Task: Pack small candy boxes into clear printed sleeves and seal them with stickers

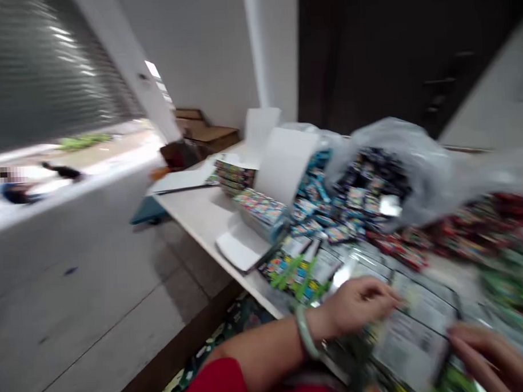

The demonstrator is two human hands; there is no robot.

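My left hand [362,307], with a pale green bangle at its wrist, hovers over flat packets with white panels and dark edges [426,296]. Its fingers are curled together; whatever is between them is hidden. At the lower right, my right hand [492,354] has its thumb and fingers at the edge of a flat packet [408,348] in front of me. Blur hides the exact grip. Left of my hands lie several printed packets [300,269] in green, yellow and black.
Small blue packets [313,188], dark packets in a clear plastic bag [418,156], and red packets [494,222] are heaped along the table. A box of colourful pieces [262,210] stands near the table's left edge [189,227]. Cardboard boxes [212,137] are behind. A person [16,184] is outside.
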